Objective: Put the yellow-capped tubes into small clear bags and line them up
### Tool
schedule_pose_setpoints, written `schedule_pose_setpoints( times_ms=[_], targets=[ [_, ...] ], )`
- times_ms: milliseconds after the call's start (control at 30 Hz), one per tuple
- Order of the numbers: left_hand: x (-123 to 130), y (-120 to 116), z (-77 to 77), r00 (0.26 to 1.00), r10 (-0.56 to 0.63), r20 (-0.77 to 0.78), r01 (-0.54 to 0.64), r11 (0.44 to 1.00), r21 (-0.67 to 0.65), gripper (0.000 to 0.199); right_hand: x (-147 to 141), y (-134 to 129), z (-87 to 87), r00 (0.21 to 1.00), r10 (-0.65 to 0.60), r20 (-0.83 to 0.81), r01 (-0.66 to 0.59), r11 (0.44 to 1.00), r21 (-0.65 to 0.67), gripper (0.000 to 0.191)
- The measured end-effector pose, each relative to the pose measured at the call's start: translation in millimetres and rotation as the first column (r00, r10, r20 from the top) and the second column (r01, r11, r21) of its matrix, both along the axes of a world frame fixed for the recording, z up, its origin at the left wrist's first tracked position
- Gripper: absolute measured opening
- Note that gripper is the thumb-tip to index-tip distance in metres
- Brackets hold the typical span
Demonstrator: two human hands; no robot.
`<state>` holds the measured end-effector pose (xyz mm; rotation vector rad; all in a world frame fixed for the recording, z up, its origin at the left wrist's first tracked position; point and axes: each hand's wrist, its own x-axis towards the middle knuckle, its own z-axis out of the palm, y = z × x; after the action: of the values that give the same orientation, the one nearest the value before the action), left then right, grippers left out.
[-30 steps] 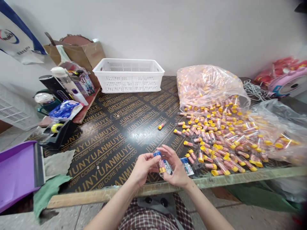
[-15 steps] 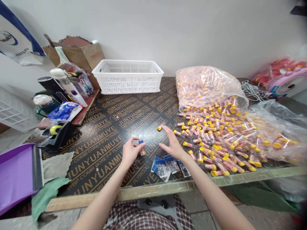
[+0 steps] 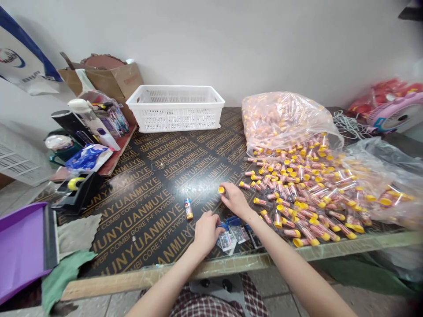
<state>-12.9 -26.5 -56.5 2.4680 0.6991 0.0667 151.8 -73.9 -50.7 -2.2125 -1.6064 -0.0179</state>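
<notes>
Apparently, printed slips: lay right of the blue-wrapped tube, perhaps for quick picking.
Left hand: was at the slips, nearer than that tube; grip unclear.
Blue-wrapped tube: rested on the tabletop, probably within easy reach.
Right hand: pinched a yellow-capped tube, right of it.

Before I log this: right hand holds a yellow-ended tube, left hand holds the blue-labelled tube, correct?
Not quite: the head view shows the blue-labelled tube resting on the table, apart from the left hand. The right hand does hold a yellow-ended tube.
</notes>
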Motion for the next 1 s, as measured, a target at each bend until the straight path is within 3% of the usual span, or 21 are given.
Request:
schedule_pose_setpoints(
  times_ms=[67,167,300,433,500,533,567,600,667,733,767,867,1000],
  targets=[
    [1,0,-4.9,1.000,0.008,0.016,-0.007,0.999,-0.045,0.009,-14,-21,4.3,0.997,-0.045,-0.069,0.051,0.995,0.088,0.042],
    [-3,3,-5.9,0.999,0.003,0.043,0.001,0.997,-0.076,0.006,-32,-51,8.3,0.946,-0.057,-0.320,0.142,0.958,0.249,0.035],
    [-10,1,-2.4,1.000,-0.007,0.018,0.008,0.999,-0.032,0.008,-50,-77,3.9,0.764,-0.093,-0.639,0.328,0.909,0.259,0.021],
    [-18,-5,-0.8,0.994,0.031,0.104,-0.029,0.999,-0.018,0.009,-63,-89,-3.2,0.625,-0.077,-0.777,0.439,0.857,0.268,0.020],
    [-20,-5,-0.8,0.968,0.107,0.228,-0.080,0.989,-0.123,0.008,-68,-92,-3.1,0.591,-0.082,-0.803,0.489,0.827,0.276,0.021],
    [-21,-4,-0.6,0.942,0.180,0.282,-0.113,0.965,-0.236,0.008,-71,-92,-2.0,0.584,-0.097,-0.806,0.515,0.812,0.276,0.022],
    [-21,-2,0.0,0.908,0.279,0.312,-0.146,0.910,-0.387,0.010,-74,-93,-0.4,0.583,-0.117,-0.804,0.540,0.795,0.277,0.023],
    [-21,1,1.1,0.867,0.392,0.309,-0.170,0.813,-0.557,0.014,-77,-93,1.4,0.586,-0.134,-0.799,0.562,0.778,0.282,0.023],
    [-20,9,5.1,0.772,0.595,0.226,-0.165,0.531,-0.831,0.021,-82,-93,4.7,0.588,-0.139,-0.797,0.590,0.747,0.306,0.024],
    [-21,17,10.9,0.696,0.705,0.131,-0.114,0.290,-0.950,0.029,-87,-91,6.1,0.577,-0.102,-0.810,0.593,0.735,0.329,0.024],
    [-21,20,13.8,0.672,0.734,0.099,-0.091,0.215,-0.972,0.035,-89,-91,6.1,0.569,-0.078,-0.818,0.586,0.737,0.337,0.024],
    [-22,28,19.7,0.631,0.775,0.036,-0.059,0.094,-0.994,0.044,-95,-90,4.8,0.570,-0.037,-0.821,0.561,0.747,0.356,0.023],
    [-22,31,18.9,0.594,0.804,-0.004,-0.028,0.016,-0.999,0.027,-102,-90,5.4,0.608,-0.034,-0.793,0.534,0.757,0.376,0.020]
  ],
)
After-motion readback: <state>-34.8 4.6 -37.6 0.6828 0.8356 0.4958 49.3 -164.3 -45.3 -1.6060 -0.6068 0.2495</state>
